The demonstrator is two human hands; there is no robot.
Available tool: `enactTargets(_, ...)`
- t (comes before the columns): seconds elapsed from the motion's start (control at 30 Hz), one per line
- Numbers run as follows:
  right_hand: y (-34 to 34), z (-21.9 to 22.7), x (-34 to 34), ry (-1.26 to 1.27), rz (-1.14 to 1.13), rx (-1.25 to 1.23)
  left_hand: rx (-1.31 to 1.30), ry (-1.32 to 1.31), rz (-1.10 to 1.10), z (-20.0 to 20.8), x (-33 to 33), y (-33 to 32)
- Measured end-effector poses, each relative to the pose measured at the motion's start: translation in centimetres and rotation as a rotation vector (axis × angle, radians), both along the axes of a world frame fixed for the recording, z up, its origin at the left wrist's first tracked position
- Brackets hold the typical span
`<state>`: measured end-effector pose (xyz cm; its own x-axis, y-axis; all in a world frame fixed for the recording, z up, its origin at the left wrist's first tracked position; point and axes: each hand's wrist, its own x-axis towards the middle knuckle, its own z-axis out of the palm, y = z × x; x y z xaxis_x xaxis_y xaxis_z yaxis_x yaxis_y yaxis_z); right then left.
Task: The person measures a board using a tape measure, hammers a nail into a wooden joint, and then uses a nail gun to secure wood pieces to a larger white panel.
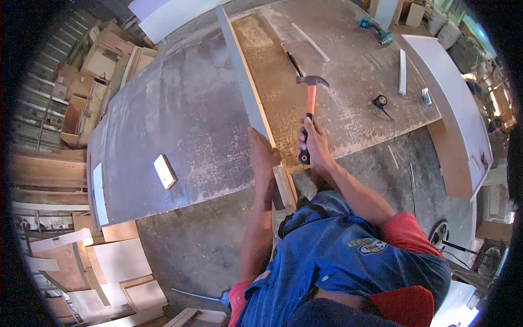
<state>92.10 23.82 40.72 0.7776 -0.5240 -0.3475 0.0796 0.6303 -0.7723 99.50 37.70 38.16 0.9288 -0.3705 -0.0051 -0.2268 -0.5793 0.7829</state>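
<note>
From up here I see my right hand (315, 143) wrapped tight around the black grip of a claw hammer with an orange shaft and dark steel head (309, 103); the head points away from me, above the hand, over the dusty brown board (348, 71) lying flat. Just to the left, my left hand (264, 158) clasps the near end of a long grey-faced plywood panel standing on its edge (245, 87), fingers curled over its top, thumb side toward me. The two hands sit near each other, the panel's end between them.

On the wide grey sheet (180, 120) to the left lies a small white rectangular block (164, 171), well apart from my hands. Brown cardboard boxes (87, 82) are stacked at the upper left. A black tape measure (380, 101) and a teal cordless drill (376, 28) rest on the brown board farther off.

Both forearms reach up from the lower edge, the left nearly straight, the right bent at the elbow and angled inward.
</note>
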Motion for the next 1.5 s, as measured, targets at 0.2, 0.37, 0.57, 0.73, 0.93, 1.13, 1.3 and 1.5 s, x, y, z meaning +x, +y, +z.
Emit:
enactTargets(0.2, -0.5, -1.5, 2.9, 0.112, 0.406, 0.089, 0.116, -0.015, 0.069, -0.9, -0.5, 0.1)
enactTargets(0.37, 0.1, -1.4, 3.8, 0.140, 0.387, 0.286, 0.039, 0.042, 0.062, -0.7, -0.3, 0.0)
enactTargets(0.57, -1.2, -2.1, 4.2, 0.242, 0.448, 0.406, -0.051, 0.023, 0.077, -0.5, -0.6, 0.2)
enactTargets(0.73, -3.9, -3.4, 5.4, 0.119, 0.576, 0.590, 0.005, -0.061, 0.088, -0.8, -0.5, -0.2)
enactTargets(0.93, -11.0, -4.1, 12.8, 0.136, 0.453, 0.401, -0.108, 0.005, 0.127, 0.3, 0.5, -1.0)
enactTargets(1.13, -19.2, -5.9, 28.0, 0.074, 0.449, 0.217, -0.434, 0.414, 0.194, 2.7, 0.6, -2.9)
enactTargets(1.3, -20.4, -7.4, 41.3, -0.106, 0.170, 0.299, -0.426, 0.453, 0.336, 3.1, 1.0, -3.2)
enactTargets(1.5, -18.6, -10.3, 50.2, -0.044, 0.214, 0.308, -0.203, 0.433, 0.264, 2.8, 1.5, -2.4)
